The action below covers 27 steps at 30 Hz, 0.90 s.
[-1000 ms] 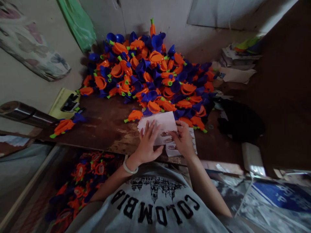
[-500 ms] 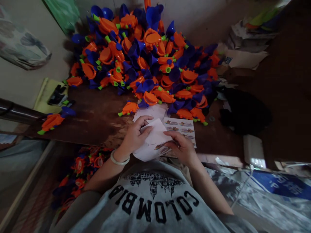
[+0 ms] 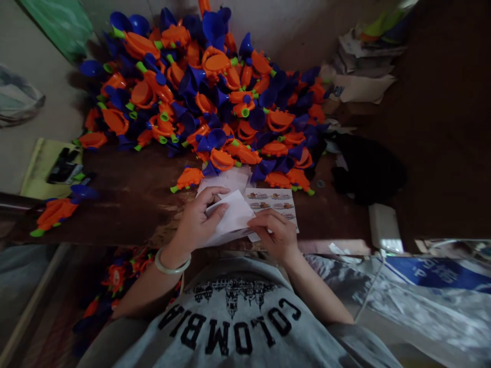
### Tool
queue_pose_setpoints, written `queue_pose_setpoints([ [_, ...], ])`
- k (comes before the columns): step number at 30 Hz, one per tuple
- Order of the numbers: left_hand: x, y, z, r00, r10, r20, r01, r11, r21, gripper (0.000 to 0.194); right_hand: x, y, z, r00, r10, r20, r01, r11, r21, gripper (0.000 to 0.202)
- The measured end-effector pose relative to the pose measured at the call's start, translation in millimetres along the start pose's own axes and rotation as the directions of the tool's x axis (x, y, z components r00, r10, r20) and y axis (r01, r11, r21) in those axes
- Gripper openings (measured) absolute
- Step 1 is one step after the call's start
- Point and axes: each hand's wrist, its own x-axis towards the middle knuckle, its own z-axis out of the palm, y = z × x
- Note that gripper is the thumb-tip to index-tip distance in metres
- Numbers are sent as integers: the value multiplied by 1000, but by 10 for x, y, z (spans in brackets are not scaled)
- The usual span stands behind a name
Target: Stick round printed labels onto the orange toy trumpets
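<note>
My left hand (image 3: 200, 219), with a pale bangle at the wrist, grips white sheets (image 3: 232, 212) between thumb and fingers over the table's front edge. The fingers of my right hand (image 3: 275, 232) pinch the right corner of the same sheets. Just beyond that hand lies a sticker sheet (image 3: 282, 198) with rows of small printed pictures, partly covered by the fingers. More white paper (image 3: 226, 179) rests on the table behind my left hand, at the foot of the heap of toys.
Orange and blue toy horns (image 3: 217, 97) are heaped across the back of the brown table (image 3: 123, 189). One horn (image 3: 57, 212) lies apart at the left, near a yellow pad (image 3: 32, 171). Black cloth (image 3: 368, 166) and a white box (image 3: 385, 228) are at the right.
The view has shifted, so the table and toys appear further left. The held sheets have turned slightly, and their printed underside shows less. Both hands keep their hold.
</note>
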Motion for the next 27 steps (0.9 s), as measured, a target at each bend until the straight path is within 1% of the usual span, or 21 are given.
queue_pose_setpoints([
  [2, 42, -5, 10, 999, -51, 15, 51, 997, -53, 27, -7, 28, 19, 997, -67, -47, 66, 997, -29, 25],
  [5, 100, -25, 28, 994, -113, 15, 114, 985, -127, 28, -12, 73, 62, 979, -166, -118, 162, 986, -47, 29],
  [6, 118, -36, 32, 992, -125, 11, 125, 981, -145, 27, -12, 83, 77, 973, -190, -130, 185, 981, -51, 29],
  [8, 155, -69, 31, 990, -138, 4, 136, 976, -172, 26, -12, 90, 103, 965, -198, -174, 195, 980, -31, 28],
  [9, 175, -90, 25, 990, -139, -10, 135, 975, -175, 25, -13, 90, 109, 960, -188, -207, 190, 982, -11, 26],
  [11, 219, -134, 4, 988, -136, -76, 122, 979, -162, 23, -16, 96, 101, 944, -145, -298, 163, 986, 35, 22],
  [13, 265, -166, -23, 981, -134, -144, 112, 982, -151, 22, -13, 126, 63, 924, -38, -381, 80, 993, 93, 28],
  [14, 286, -175, -36, 977, -131, -166, 106, 983, -149, 22, -8, 151, 37, 916, 28, -399, 25, 992, 125, 27],
  [15, 305, -177, -47, 976, -126, -180, 100, 984, -147, 21, -1, 181, 11, 913, 101, -394, -35, 985, 170, 22],
  [16, 322, -174, -54, 976, -118, -185, 92, 985, -145, 21, 8, 212, -10, 919, 168, -357, -90, 971, 223, 21],
  [17, 337, -167, -59, 976, -111, -187, 85, 986, -142, 22, 18, 241, -25, 933, 215, -290, -133, 951, 278, 34],
  [19, 359, -146, -61, 977, -102, -185, 76, 986, -145, 22, 37, 277, -34, 962, 250, -113, -191, 905, 379, 64],
  [20, 367, -135, -62, 978, -100, -182, 72, 985, -154, 22, 44, 281, -31, 967, 253, -33, -217, 883, 417, 72],
  [21, 372, -124, -62, 978, -97, -184, 67, 984, -164, 21, 51, 278, -26, 967, 256, 22, -239, 867, 437, 75],
  [22, 374, -115, -63, 977, -91, -194, 58, 984, -170, 20, 56, 269, -23, 965, 257, 46, -250, 861, 443, 74],
  [25, 365, -96, -69, 970, -60, -236, 21, 987, -162, 19, 72, 242, -23, 963, 261, 68, -263, 856, 445, 69],
  [27, 353, -97, -73, 967, -42, -253, 2, 988, -154, 19, 80, 235, -24, 961, 252, 115, -277, 844, 459, 65],
])
